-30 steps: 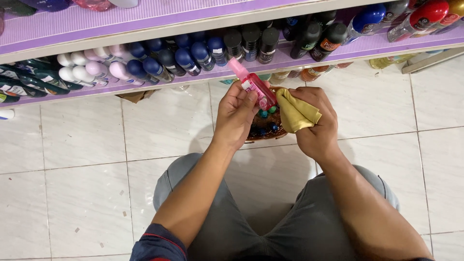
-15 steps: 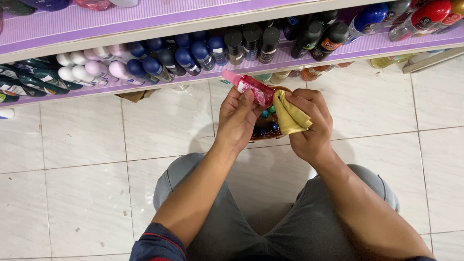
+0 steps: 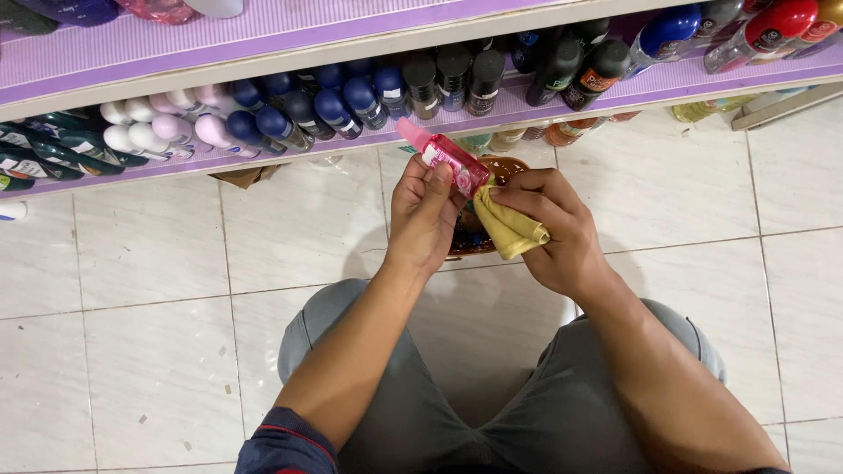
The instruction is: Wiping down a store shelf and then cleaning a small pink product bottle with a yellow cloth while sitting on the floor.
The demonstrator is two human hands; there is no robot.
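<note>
The left hand (image 3: 423, 215) grips a small pink translucent plastic bottle with a pink cap (image 3: 443, 157), tilted cap up-left, while the right hand (image 3: 549, 230) pinches a folded yellow cloth (image 3: 507, 230) against the bottle's base, both above a brown woven basket (image 3: 500, 167) on white floor tiles (image 3: 132, 333), just below a purple shelf (image 3: 290, 158) of roll-on bottles.

Two bare hands: left hand (image 3: 424, 215), right hand (image 3: 553, 230). One small pink translucent spray bottle (image 3: 443, 157). One folded yellow cloth (image 3: 509, 231). One brown woven basket (image 3: 470, 239), mostly hidden. Two purple-lined shelves (image 3: 263, 31). Three black-capped cylindrical cans (image 3: 453, 81). Shelf bottles (image 3: 334, 105) too crowded for counting.
</note>
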